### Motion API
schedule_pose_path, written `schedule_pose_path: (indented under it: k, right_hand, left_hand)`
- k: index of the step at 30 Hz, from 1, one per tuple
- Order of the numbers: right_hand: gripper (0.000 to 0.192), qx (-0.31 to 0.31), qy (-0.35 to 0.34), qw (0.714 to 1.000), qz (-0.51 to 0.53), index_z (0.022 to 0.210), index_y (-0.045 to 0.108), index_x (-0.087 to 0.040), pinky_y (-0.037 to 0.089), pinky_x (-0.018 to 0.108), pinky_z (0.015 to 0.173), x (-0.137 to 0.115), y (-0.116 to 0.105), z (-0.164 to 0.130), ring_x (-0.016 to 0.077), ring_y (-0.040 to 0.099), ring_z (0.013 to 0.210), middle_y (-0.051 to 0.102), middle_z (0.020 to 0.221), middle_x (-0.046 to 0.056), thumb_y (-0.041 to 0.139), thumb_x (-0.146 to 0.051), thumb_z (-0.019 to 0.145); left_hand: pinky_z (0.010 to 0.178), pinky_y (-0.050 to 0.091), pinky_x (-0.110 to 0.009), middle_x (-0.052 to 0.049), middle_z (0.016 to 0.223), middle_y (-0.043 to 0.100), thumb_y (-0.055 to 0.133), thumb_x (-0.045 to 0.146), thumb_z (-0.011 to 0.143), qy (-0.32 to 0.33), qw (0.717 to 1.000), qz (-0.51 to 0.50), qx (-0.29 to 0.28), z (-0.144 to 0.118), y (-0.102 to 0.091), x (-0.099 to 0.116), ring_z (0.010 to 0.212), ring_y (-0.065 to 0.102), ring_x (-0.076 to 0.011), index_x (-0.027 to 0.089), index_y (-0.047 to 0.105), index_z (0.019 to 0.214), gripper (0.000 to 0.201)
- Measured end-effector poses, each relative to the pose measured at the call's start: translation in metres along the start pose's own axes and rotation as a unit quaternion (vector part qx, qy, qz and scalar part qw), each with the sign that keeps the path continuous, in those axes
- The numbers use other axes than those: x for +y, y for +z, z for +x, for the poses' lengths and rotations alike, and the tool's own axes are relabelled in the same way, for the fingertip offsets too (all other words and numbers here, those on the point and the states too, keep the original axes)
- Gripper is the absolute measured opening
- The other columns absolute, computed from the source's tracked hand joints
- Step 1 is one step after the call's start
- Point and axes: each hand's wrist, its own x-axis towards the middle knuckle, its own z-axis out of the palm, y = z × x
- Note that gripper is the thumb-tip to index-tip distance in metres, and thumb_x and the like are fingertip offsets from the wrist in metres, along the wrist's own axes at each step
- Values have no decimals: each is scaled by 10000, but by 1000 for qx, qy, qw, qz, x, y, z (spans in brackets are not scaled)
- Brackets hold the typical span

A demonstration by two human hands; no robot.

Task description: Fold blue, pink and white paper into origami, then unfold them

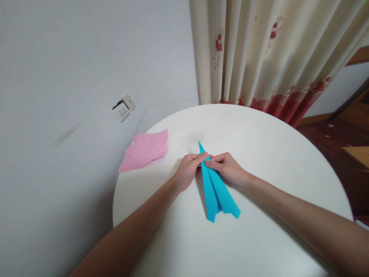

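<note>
A blue paper airplane (211, 188) is held between my two hands over the white round table (259, 138). Its sharp nose points away from me, and its two wings spread toward me with notched rear edges. My left hand (188, 169) grips it from the left near the nose, thumb on top. From the right, my right hand (229, 167) pinches it at about the same spot, its thumb on the paper by the centre fold. The fingers under the paper are partly hidden.
Pink paper sheets (147, 150) lie at the table's left edge by the wall. A wall socket (122, 110) sits above them. A cream curtain with red flowers (250, 57) hangs behind the table. Wooden furniture (359, 154) stands at the far right.
</note>
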Motion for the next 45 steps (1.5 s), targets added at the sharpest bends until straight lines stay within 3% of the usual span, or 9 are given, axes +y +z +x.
schedule_pose_path:
  k: [9, 14, 19, 27, 29, 32, 34, 40, 45]
  right_hand:
    - [365, -22, 67, 998, 2, 651, 666, -127, 355, 256, 510, -4, 5, -4, 96, 451, 518, 578, 579, -7, 804, -465, 665]
    - [343, -80, 99, 992, -9, 790, 742, -116, 453, 293, 587, -7, 4, -8, 136, 571, 596, 699, 761, 62, 820, -422, 654]
    - [296, -108, 83, 987, -90, 678, 727, -121, 382, 246, 541, -14, 1, -10, 99, 521, 551, 654, 620, 28, 779, -410, 716]
    - [224, -274, 164, 930, -184, 735, 754, -143, 365, 226, 519, -35, -39, -6, 122, 602, 601, 691, 640, 41, 785, -363, 711]
    - [251, -246, 167, 938, -181, 756, 758, -133, 368, 228, 519, -39, -50, -1, 117, 590, 599, 694, 663, 52, 785, -380, 717]
    - [382, -78, 115, 985, -103, 799, 753, -120, 387, 240, 548, -41, -52, 5, 116, 580, 637, 701, 730, 78, 709, -499, 788]
    - [471, -24, 90, 994, -52, 844, 748, -113, 398, 247, 572, -39, -42, 5, 124, 589, 682, 708, 792, 97, 653, -574, 817]
    - [411, -79, 68, 994, 15, 648, 665, -118, 367, 257, 540, -18, -2, -7, 90, 474, 542, 617, 606, 10, 801, -504, 690]
    - [381, -51, 90, 994, 39, 595, 632, -137, 349, 256, 493, -11, 4, -10, 86, 451, 495, 588, 561, -10, 824, -460, 657]
  left_hand:
    - [720, 446, -300, -72, 798, 695, 762, 452, 733, 66, 991, 31, 116, 3, -9, 7, 738, 593, -172, 138, 784, 810, 324]
    - [698, 434, -290, -56, 770, 668, 787, 448, 697, 98, 980, 2, 174, 9, -23, 16, 704, 560, -154, 135, 774, 777, 324]
    - [688, 423, -278, -47, 756, 657, 811, 457, 659, 123, 967, -34, 220, 14, -34, 19, 712, 555, -153, 136, 763, 774, 345]
    - [659, 432, -268, -58, 806, 655, 826, 419, 641, 149, 950, -90, 259, 24, -52, 25, 712, 552, -143, 131, 746, 781, 330]
    - [648, 437, -271, -56, 790, 644, 828, 438, 639, 131, 958, -88, 240, 24, -49, 24, 701, 551, -143, 132, 744, 786, 350]
    - [644, 441, -280, -50, 744, 628, 819, 474, 651, 102, 973, -63, 197, 17, -33, 17, 679, 552, -146, 124, 748, 788, 382]
    - [658, 444, -287, -44, 714, 625, 807, 470, 674, 90, 980, -47, 170, 10, -18, 11, 662, 551, -144, 119, 755, 796, 376]
    - [740, 458, -312, -79, 804, 689, 786, 431, 714, 70, 991, -20, 108, -6, 12, -3, 761, 597, -181, 119, 772, 796, 323]
    - [682, 425, -286, -68, 794, 662, 778, 432, 725, 91, 990, 6, 110, -2, 4, 0, 737, 566, -156, 129, 779, 804, 313]
